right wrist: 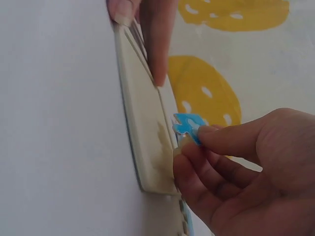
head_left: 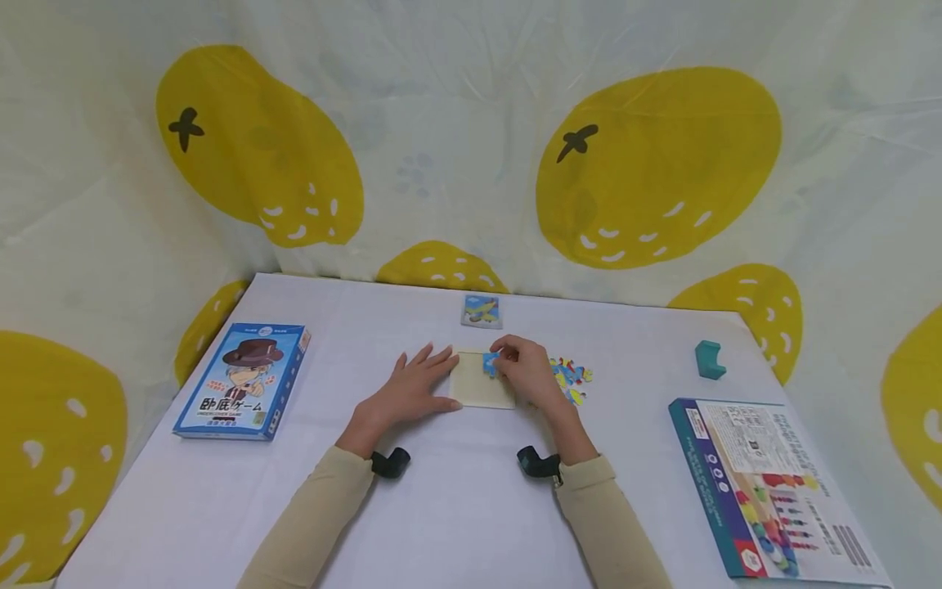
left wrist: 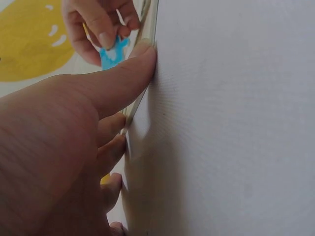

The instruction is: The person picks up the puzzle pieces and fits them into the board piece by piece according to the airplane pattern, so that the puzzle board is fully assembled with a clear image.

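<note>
From where I stand, a blue game box lies at the left of the white worktop. To its right, the left hand is spread with its fingers fairly straight, thumb and fingertips touching the left side of a pale, shallow board; it grips nothing. On the far side of the board, well apart from it, lies a small picture card. Over the board's far right part is a blue puzzle piece, to the right of the left hand, pinched between the thumb and curled fingers of the right hand. Just right of that hand, loose puzzle pieces lie in a heap. Farther right sits a notched teal block, and nearer than it, a large printed box.
</note>
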A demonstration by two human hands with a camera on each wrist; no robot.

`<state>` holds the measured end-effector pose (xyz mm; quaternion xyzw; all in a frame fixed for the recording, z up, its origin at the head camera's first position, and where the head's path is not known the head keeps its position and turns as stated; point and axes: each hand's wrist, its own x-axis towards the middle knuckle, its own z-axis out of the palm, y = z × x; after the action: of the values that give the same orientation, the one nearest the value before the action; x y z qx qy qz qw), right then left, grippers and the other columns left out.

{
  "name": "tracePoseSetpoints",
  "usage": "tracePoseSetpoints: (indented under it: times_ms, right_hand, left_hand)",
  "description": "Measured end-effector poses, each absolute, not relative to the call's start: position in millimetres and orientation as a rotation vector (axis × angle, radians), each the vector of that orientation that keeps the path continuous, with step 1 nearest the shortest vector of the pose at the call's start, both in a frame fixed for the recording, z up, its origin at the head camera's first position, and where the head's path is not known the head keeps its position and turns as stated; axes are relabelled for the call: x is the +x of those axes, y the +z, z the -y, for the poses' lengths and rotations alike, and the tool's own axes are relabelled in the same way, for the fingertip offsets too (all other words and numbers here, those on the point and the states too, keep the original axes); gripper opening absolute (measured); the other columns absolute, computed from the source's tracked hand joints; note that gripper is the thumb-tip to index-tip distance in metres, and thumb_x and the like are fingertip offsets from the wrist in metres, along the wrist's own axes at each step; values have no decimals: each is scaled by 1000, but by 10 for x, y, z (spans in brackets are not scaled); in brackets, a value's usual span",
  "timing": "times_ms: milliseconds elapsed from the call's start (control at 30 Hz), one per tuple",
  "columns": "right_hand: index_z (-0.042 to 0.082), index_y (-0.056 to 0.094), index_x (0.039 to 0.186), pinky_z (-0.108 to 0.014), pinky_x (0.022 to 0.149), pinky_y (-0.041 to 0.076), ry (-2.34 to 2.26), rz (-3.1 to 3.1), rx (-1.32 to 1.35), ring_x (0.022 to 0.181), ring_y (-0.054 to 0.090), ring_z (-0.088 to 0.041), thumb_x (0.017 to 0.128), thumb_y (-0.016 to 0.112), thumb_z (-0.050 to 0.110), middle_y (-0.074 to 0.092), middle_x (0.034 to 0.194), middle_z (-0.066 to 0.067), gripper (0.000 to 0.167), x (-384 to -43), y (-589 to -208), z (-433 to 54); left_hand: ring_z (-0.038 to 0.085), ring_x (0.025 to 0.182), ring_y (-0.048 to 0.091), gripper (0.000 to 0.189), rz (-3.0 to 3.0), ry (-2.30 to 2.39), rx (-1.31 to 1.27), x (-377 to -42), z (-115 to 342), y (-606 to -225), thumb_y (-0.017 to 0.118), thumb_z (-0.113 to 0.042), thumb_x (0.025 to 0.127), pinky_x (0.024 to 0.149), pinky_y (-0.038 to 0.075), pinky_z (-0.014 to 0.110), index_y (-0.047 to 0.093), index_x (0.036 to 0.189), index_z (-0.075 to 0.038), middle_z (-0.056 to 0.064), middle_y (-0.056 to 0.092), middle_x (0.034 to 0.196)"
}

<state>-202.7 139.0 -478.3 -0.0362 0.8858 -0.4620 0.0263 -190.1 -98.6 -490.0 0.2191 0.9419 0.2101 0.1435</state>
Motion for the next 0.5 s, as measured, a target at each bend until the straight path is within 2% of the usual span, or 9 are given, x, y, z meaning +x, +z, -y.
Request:
tracePoseSetpoints:
  times_ms: [267, 500]
  right_hand:
    - [8, 72, 108, -26, 68, 46, -1357, -2817, -108, 76, 56, -18, 85, 68, -2, 64, 84, -6, 26, -2011, -4846, -1235]
    - [5, 73, 110, -30, 71, 47, -1220, -2906, -157, 78, 55, -19, 85, 66, -2, 64, 84, -6, 27, -2007, -4870, -1127]
  left_hand:
    - [28, 157, 7, 83, -2722, 607, 649, -1893, 976, -4891, 64, -60, 88, 122, 2, 64, 31, 157, -27, -7, 21, 167]
    - [27, 157, 7, 83, -2731, 614, 647, -1890, 989, -4897, 65, -60, 88, 122, 2, 65, 31, 157, -28, -8, 21, 166]
